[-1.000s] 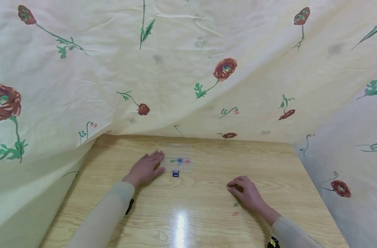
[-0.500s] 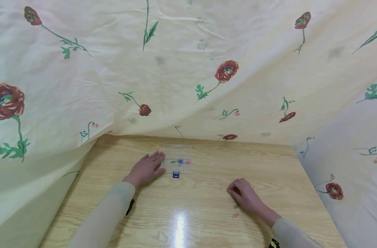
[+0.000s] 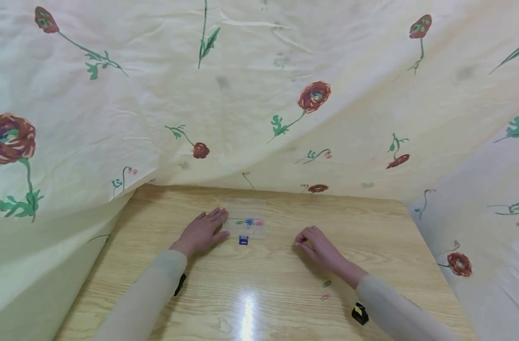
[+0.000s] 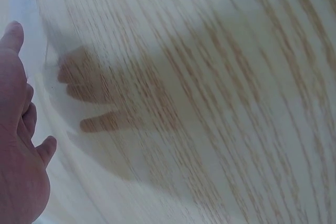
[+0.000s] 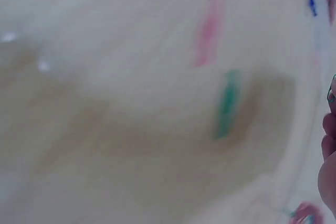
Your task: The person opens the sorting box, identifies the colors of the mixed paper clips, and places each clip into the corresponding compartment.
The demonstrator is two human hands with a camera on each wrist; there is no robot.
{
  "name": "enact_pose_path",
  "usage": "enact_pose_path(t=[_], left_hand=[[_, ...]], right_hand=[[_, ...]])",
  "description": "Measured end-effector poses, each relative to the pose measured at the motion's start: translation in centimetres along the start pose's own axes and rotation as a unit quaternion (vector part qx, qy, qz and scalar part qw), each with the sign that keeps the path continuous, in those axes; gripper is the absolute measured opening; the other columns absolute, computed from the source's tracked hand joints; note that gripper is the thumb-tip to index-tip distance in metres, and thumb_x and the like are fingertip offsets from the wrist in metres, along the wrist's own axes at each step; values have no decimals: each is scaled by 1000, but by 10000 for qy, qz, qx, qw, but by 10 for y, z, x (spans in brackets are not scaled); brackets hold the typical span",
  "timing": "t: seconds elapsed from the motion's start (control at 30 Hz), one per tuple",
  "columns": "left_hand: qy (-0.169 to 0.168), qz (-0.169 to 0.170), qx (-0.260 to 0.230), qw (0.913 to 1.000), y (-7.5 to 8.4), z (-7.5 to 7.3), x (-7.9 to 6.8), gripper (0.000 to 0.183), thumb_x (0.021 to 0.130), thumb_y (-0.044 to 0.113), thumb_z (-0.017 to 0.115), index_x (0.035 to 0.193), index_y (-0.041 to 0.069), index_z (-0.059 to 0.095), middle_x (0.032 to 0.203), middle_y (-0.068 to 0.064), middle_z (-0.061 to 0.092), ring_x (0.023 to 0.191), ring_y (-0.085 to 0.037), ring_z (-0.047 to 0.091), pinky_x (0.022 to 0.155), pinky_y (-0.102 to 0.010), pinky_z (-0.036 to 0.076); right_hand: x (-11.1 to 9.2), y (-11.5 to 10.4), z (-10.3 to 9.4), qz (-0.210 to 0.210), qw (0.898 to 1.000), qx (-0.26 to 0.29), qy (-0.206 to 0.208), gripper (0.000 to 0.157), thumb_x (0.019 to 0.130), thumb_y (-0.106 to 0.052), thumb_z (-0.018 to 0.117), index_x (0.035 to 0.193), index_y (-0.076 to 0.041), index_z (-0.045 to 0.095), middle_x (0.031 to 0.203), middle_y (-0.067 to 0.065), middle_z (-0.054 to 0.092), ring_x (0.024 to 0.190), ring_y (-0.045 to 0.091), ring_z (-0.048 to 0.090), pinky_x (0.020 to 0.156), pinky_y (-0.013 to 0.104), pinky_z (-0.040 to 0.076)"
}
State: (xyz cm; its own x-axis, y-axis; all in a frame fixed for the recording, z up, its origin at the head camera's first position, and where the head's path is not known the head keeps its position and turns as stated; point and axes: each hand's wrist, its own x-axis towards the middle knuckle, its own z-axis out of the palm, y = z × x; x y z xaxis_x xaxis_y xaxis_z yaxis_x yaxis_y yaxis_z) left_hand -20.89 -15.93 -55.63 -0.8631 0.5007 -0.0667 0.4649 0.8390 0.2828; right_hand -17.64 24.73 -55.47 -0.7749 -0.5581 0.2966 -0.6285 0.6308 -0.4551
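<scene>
My right hand (image 3: 321, 248) pinches a green paper clip (image 5: 331, 91) above the table, to the right of a clear plastic box. Only the clip's edge shows in the right wrist view. The clear box (image 3: 259, 233) lies with its lid (image 3: 244, 207) folded back and its blue latch (image 3: 243, 240) toward me. Inside are a green paper clip (image 3: 239, 222), blue paper clips (image 3: 249, 221) and pink paper clips (image 3: 259, 222). My left hand (image 3: 201, 232) rests at the box's left side with its fingers extended. Another green paper clip (image 3: 326, 283) and a pink paper clip (image 3: 325, 296) lie behind my right hand.
The wooden table (image 3: 216, 293) stretches around both hands, with a bright light reflection near its front. A flower-printed cloth (image 3: 242, 118) hangs along the back and both sides.
My right hand has lifted from the table by the loose clips and moved left and away from me, toward the box, with the green paper clip. My left hand stays put.
</scene>
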Motion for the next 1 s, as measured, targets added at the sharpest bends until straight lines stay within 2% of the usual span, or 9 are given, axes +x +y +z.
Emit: enact_pose_path(t=[0.1, 0.13, 0.17, 0.3, 0.37, 0.43, 0.53, 0.7, 1.0], left_hand=[[27, 23, -1, 10000, 0, -1, 0, 74, 112, 53, 47, 168, 7, 32, 175, -9, 29, 163, -30, 23, 132, -57, 21], [22, 21, -8, 10000, 0, -1, 0, 74, 112, 53, 47, 168, 7, 32, 175, -9, 29, 163, -30, 23, 132, -57, 21], [4, 8, -17, 10000, 1, -2, -1, 74, 112, 53, 47, 169, 8, 31, 175, -8, 29, 164, -29, 22, 132, -57, 20], [-22, -51, -71, 10000, 1, -2, -2, 74, 112, 54, 47, 169, 9, 30, 176, -7, 27, 164, -28, 21, 133, -56, 19], [-3, -49, -111, 9999, 0, -1, -2, 74, 112, 53, 48, 169, 9, 30, 176, -7, 27, 164, -28, 21, 133, -56, 19], [23, -35, -139, 9999, 0, 0, -2, 74, 112, 53, 48, 169, 9, 30, 176, -7, 26, 164, -28, 22, 133, -56, 19], [69, -2, -173, 9998, 1, 0, -2, 75, 112, 53, 49, 169, 9, 30, 175, -7, 27, 163, -28, 23, 132, -56, 20], [120, 6, -134, 9998, 3, 1, -1, 74, 112, 53, 49, 169, 9, 32, 175, -7, 28, 163, -28, 24, 132, -56, 20], [91, -10, -209, 9997, 3, 0, -1, 73, 112, 51, 49, 168, 8, 33, 175, -7, 30, 163, -29, 23, 132, -56, 21]], right_hand=[[32, -11, 3, 10, 9994, 256, -218, 3, 103, -10, 71, 102, -8, 69, 103, 0, 68, 101, 19, 60, 90, 39, 54], [43, -15, 6, 11, 9990, 341, -283, 5, 104, -11, 70, 103, -7, 69, 103, 0, 69, 101, 20, 61, 97, 42, 54], [54, -18, 8, 30, 9986, 406, -337, 7, 105, -14, 69, 104, -7, 69, 103, 0, 69, 102, 20, 62, 98, 43, 54], [96, -33, 19, 139, 9975, 537, -429, 9, 104, -16, 71, 105, -7, 71, 101, -1, 69, 101, 20, 63, 99, 45, 55], [113, -40, 24, 256, 9967, 607, -472, 9, 104, -16, 71, 105, -8, 71, 101, -1, 69, 102, 19, 62, 94, 41, 56], [126, -44, 31, 358, 9959, 661, -501, 7, 104, -16, 71, 105, -9, 71, 103, -1, 69, 104, 19, 62, 96, 41, 55], [140, -50, 40, 481, 9948, 731, -522, 6, 105, -17, 69, 107, -11, 71, 106, 0, 69, 107, 19, 63, 101, 42, 55], [154, -56, 55, 483, 9947, 844, -347, 6, 105, -15, 70, 107, -10, 71, 107, 4, 70, 107, 22, 65, 101, 42, 56], [163, -53, 74, 612, 9928, 912, -488, 7, 106, -11, 68, 102, -7, 72, 105, 4, 70, 106, 23, 63, 100, 42, 54]])
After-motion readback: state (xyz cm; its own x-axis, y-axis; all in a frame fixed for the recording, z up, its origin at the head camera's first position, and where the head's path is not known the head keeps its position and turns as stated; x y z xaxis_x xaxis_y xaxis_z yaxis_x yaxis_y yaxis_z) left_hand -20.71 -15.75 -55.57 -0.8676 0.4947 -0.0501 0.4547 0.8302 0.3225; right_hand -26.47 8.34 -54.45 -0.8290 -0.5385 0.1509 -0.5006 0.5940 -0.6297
